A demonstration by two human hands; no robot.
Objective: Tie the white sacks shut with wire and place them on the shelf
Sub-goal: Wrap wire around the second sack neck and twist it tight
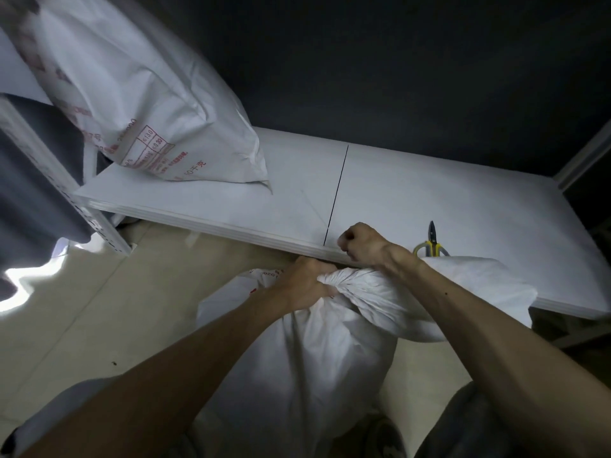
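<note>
Sack (pixel 314 358) upright on the floor between your knees, its top level with the front edge of the shelf (pixel 429 193) and touching it. Mouth gathered into a twisted neck; loose top flap flops over to your right.

Left hand (pixel 307 282) clamped round that neck, fingers wrapped tight. Right hand (pixel 360 242) just above and beyond it, curled in a fist over the shelf edge. Cannot tell whether wire is in it; none shows.

Handling, as a judgement: woven cloth, soft and slick, bunches easily but will spring open if you slacken. Body looks full and heavy. Hold by the neck only while tying. To lift, take one hand under the base, since the neck alone may slip.

Second sack (pixel 139 94) sits on the shelf, far left, well apart from you. Yellow-handled cutters (pixel 431 244) lie on the shelf just beside your right wrist.
</note>
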